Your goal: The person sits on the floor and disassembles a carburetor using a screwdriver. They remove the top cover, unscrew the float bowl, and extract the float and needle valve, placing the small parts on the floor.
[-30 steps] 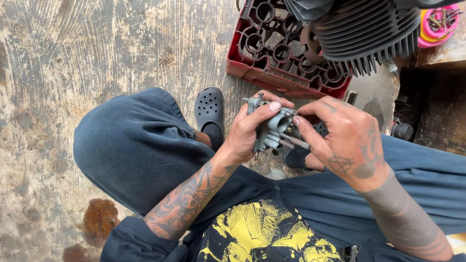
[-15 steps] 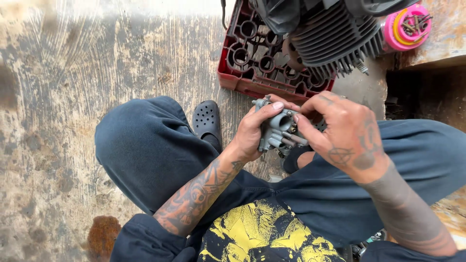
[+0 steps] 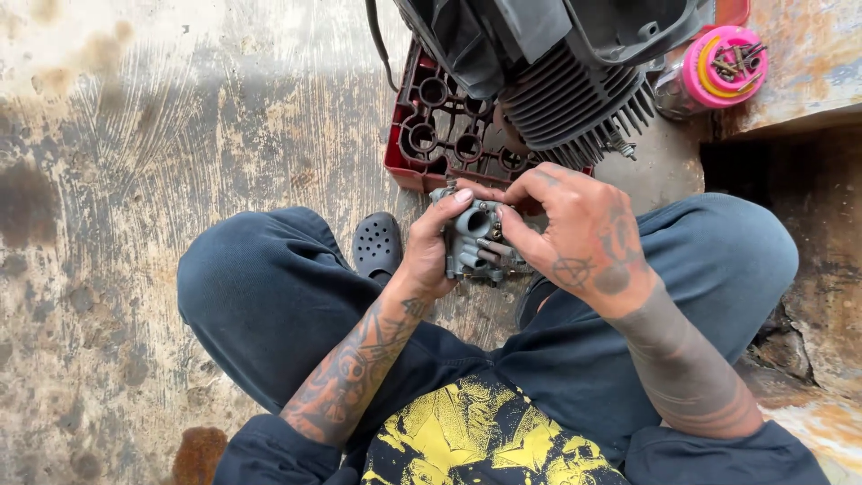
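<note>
Cradling a small grey metal engine part (image 3: 474, 244) — a carburettor, by its round throat and stubby pipes — the left hand (image 3: 431, 247) wraps it from the side, thumb laid over the top and fingers curled behind, so the open throat faces up toward the eyes. The right hand (image 3: 575, 229) closes on the same part from the other side, fingertips (image 3: 514, 205) pinched at its upper edge as if working a small fitting there; what exactly they grip is hidden. Held this way, between both hands and above the lap, the part stays steady and close for fine work.

Below it spread the dark blue trousers (image 3: 269, 296) of the seated person, with one black clog (image 3: 377, 244) just showing between knee and hands. Beyond the hands lies a red plastic crate (image 3: 440, 135) on the stained concrete floor (image 3: 135, 180), and resting over the crate is a finned engine cylinder (image 3: 575, 108). Farther right stands a clear jar with a pink lid (image 3: 723, 67) — small screws lie on top, kept within reach.
</note>
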